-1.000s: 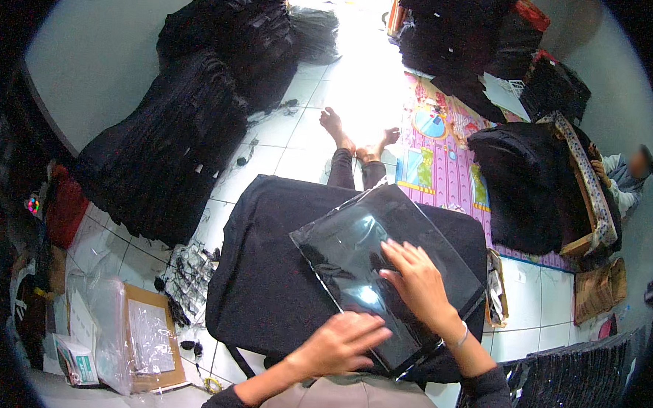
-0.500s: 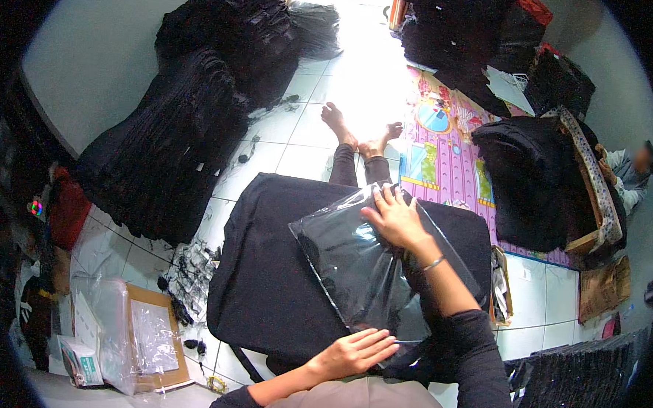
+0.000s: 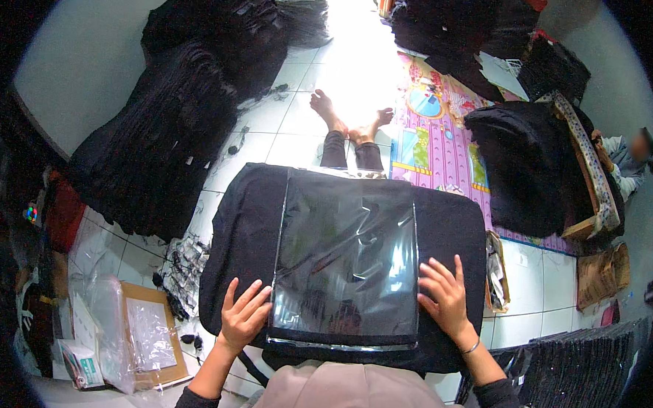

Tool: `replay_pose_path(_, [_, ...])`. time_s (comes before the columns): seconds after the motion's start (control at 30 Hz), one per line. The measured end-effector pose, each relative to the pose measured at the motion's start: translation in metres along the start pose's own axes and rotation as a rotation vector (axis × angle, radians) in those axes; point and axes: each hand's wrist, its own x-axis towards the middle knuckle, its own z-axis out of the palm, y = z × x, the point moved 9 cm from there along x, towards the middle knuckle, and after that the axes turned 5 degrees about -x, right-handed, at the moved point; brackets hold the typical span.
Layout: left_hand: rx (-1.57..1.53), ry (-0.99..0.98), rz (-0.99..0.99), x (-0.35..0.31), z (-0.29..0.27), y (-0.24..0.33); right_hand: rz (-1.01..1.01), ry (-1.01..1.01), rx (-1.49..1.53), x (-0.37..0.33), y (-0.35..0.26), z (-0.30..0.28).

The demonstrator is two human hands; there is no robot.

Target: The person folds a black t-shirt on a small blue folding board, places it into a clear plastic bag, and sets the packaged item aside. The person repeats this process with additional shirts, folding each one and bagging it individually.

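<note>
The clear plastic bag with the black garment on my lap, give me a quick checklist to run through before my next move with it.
1. Clear plastic bag lies flat and square on the black lap board: ok.
2. Left hand flat at the bag's lower left corner: ok.
3. Right hand flat beside the bag's right edge, fingers spread: ok.
4. Folded black garment fully inside the bag, nothing sticking out at the sides: ok, as far as the glare allows.
5. Flap at the near edge sealed: cannot tell.
6. Film smooth: not ok, wrinkles show across the middle.
</note>
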Motion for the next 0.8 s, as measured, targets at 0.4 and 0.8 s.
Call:
replay_pose_path(0.4, [-0.327, 0.107, -0.127, 0.134, -0.083, -0.038, 0.072, 0.247, 0.207, 0.098, 0.005, -0.094])
replay_pose_path(0.8, [-1.603, 0.533, -0.466, 0.236, -0.136, -0.087, 0.215, 0.539, 1.297, 0.182, 0.024, -0.164])
